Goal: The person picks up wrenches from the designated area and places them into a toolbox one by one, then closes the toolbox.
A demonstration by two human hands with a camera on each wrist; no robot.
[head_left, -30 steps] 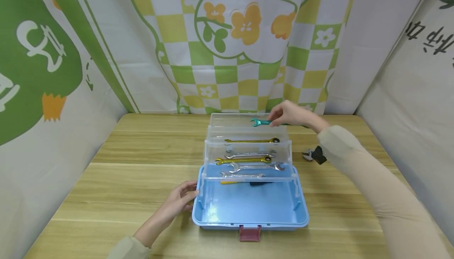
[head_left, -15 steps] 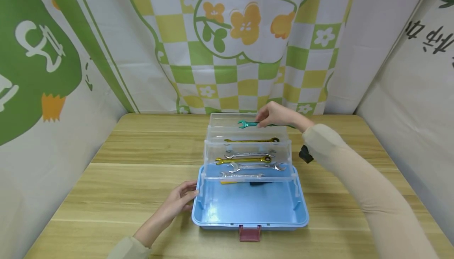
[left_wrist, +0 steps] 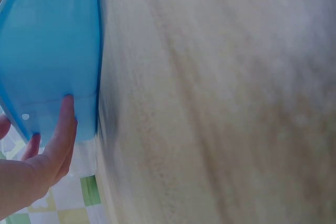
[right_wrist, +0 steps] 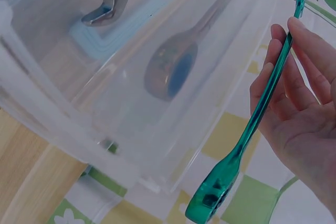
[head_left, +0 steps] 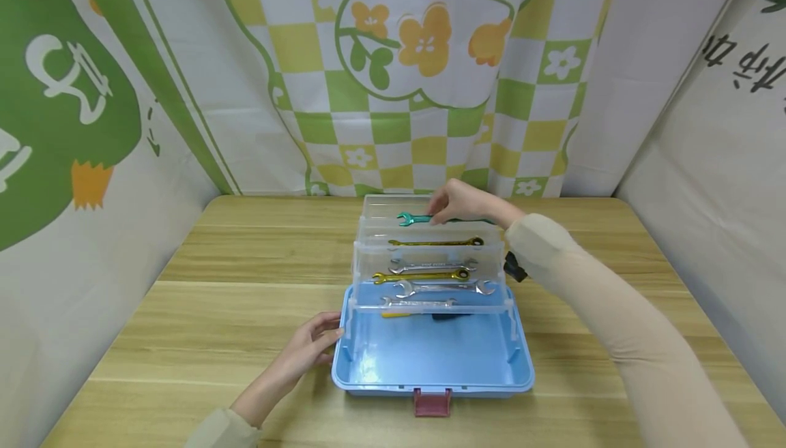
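A green ratcheting combination wrench [head_left: 413, 219] is pinched between the thumb and fingers of my right hand [head_left: 462, 202], over the rear clear tray [head_left: 376, 208] of the toolbox. Its ratchet end [right_wrist: 215, 192] faces the camera in the right wrist view. The blue toolbox [head_left: 430, 358] stands open with its clear trays fanned out. A gold wrench [head_left: 424, 243] lies in a tray just in front of the green one. My left hand [head_left: 301, 346] rests against the toolbox's left side, thumb by the rim and fairly straight fingers [left_wrist: 64, 124] touching the outer wall.
Several silver and gold wrenches, such as the silver open-end wrench [head_left: 442, 289], lie in the front trays. Something yellow [head_left: 396, 315] and something black show below. A black-handled tool [head_left: 514, 268] lies right of the toolbox, partly hidden by the sleeve. A checkered curtain [head_left: 393, 141] hangs behind.
My right hand has moved left with the green wrench, from the tray's right end to over its middle, and slightly lower. The left hand and toolbox have stayed put.
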